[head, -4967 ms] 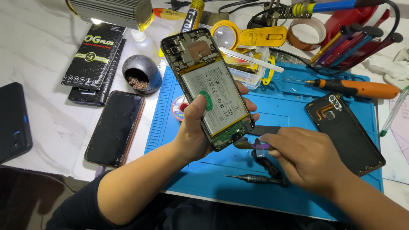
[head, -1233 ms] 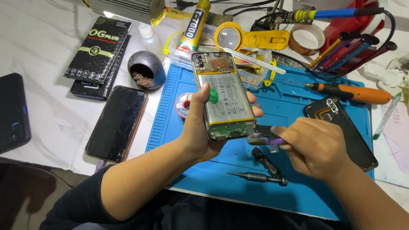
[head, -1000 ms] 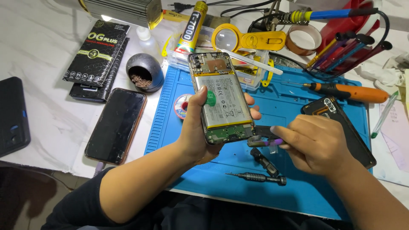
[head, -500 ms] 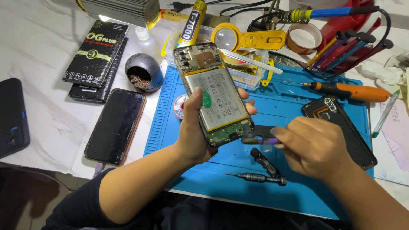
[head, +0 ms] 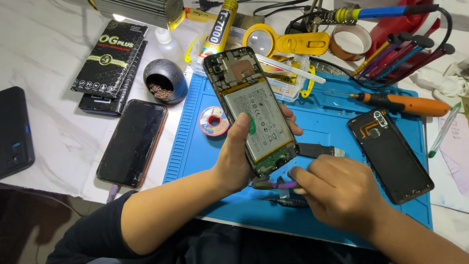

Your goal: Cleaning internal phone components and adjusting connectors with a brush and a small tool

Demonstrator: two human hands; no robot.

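Observation:
My left hand (head: 239,156) grips an opened phone (head: 249,107) from below, back cover off, with its white battery and green circuit board showing. The phone tilts up over the blue work mat (head: 337,122). My right hand (head: 337,193) pinches a small purple-handled tool (head: 276,185) whose dark tip sits at the phone's lower edge. A dark flat part (head: 315,150) lies just past my right fingers. The removed back cover (head: 391,154) lies inside-up on the mat to the right.
A black phone (head: 133,142) lies face-up left of the mat, beside a solder spool (head: 214,121), a metal bowl (head: 165,80) and black boxes (head: 110,61). An orange screwdriver (head: 400,103), yellow magnifier (head: 288,43), tape roll (head: 349,41), glue tube (head: 217,27) and parts tray crowd the back.
My left hand has tilted the opened phone further to the left and raised its top. My right hand has brought the purple tool under the phone's bottom edge.

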